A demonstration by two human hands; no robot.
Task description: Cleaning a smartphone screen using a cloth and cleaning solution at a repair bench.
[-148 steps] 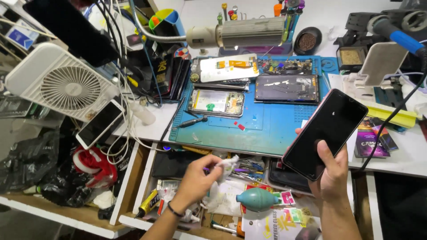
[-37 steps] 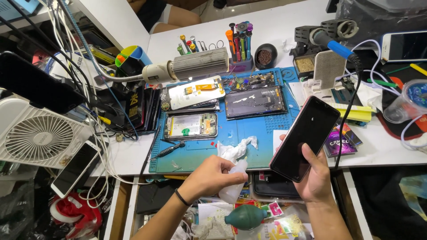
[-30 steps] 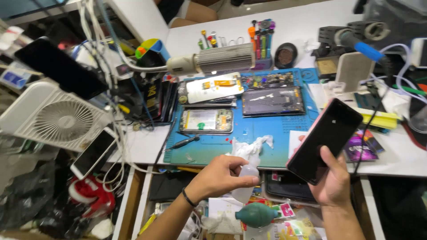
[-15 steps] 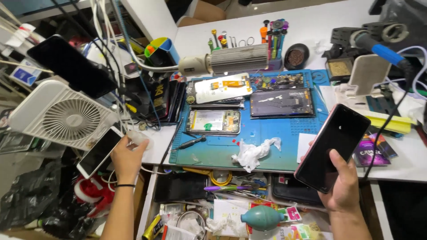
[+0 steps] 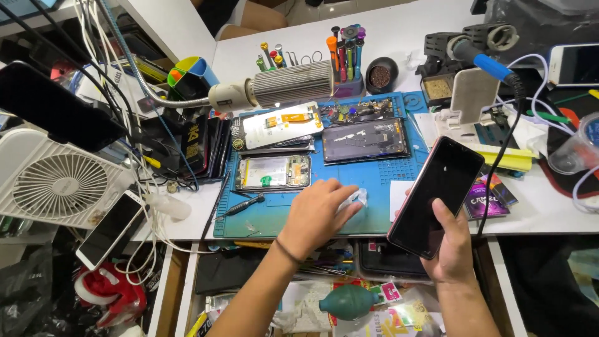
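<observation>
1. Fan (image 5: 53, 187) at 9 o'clock, with a white phone (image 5: 109, 229) leaning off the bench edge just below it among loose cables. Judgement: any tug on those cables could drop that phone into the clutter beneath.
2. Screwdriver (image 5: 240, 206) lies on the blue mat (image 5: 274, 218), at 9 o'clock from the left hand (image 5: 315, 215). Risk: a sideways sweep of the hand could knock it off the mat or roll it into the opened phone (image 5: 271, 173) just above.
3. Left hand is palm-down on the mat, fingers curled over a white wipe (image 5: 355, 198); only a corner of the wipe shows at 2 o'clock of the hand. Looks like a loose pinch, so it could leave the wipe behind.
4. Bare boards at 12 o'clock: the opened phone and the dark panel (image 5: 365, 140). Risk: a wipe dragged upward could snag flex cables or small parts.
5. Right hand (image 5: 446, 249) grips the black phone (image 5: 437, 196) by its lower end only, screen up, tilted toward 1 o'clock, hanging over the bench edge and the open drawer (image 5: 387, 262). One-handed hold on slick glass: a slip would send it into the drawer or to the floor.
6. Soldering iron (image 5: 483, 62) at 1 o'clock; its cord runs down just beside the held phone. Judgement: lifting the phone could catch the cord and pull the iron from its stand.
</observation>
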